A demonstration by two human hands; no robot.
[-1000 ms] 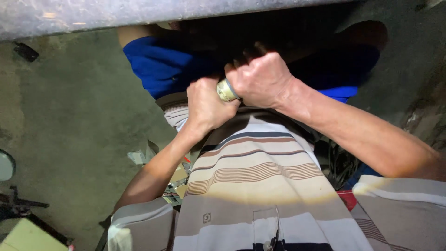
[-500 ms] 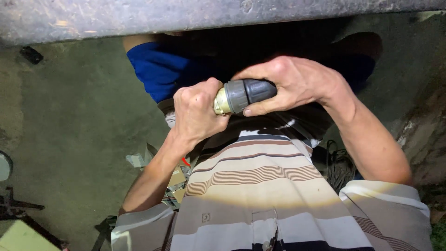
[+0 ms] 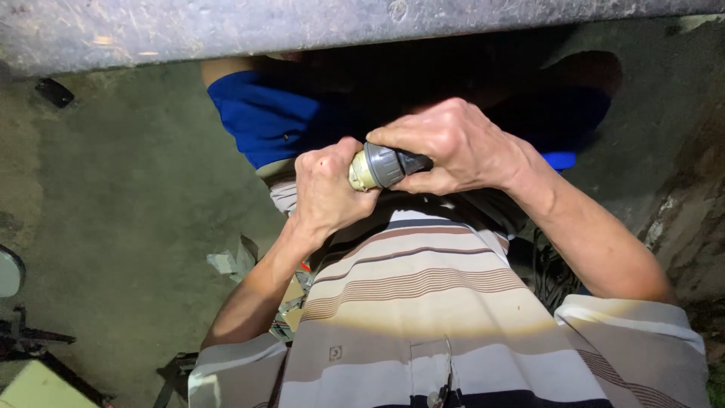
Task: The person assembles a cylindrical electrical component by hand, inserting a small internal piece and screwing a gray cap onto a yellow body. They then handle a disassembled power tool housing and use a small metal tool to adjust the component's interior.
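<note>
Both hands, left hand [image 3: 326, 190] and right hand [image 3: 453, 145], grip a grey plug [image 3: 381, 166]

Under the beam [image 3: 362, 26] running across the top, the left hand [image 3: 326, 189] and right hand [image 3: 453, 143] meet around a cylindrical fitting [image 3: 381, 166] between them, above the person's shirt [image 3: 423, 302], with scraps [image 3: 234, 261] on the floor [image 3: 113, 196] to the left.

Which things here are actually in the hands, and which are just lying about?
In hand:
- grey and cream cylindrical part, gripped by left hand and right hand

Lying about:
- paper scraps on concrete floor
- small black object
- round mirror-like disc
</note>
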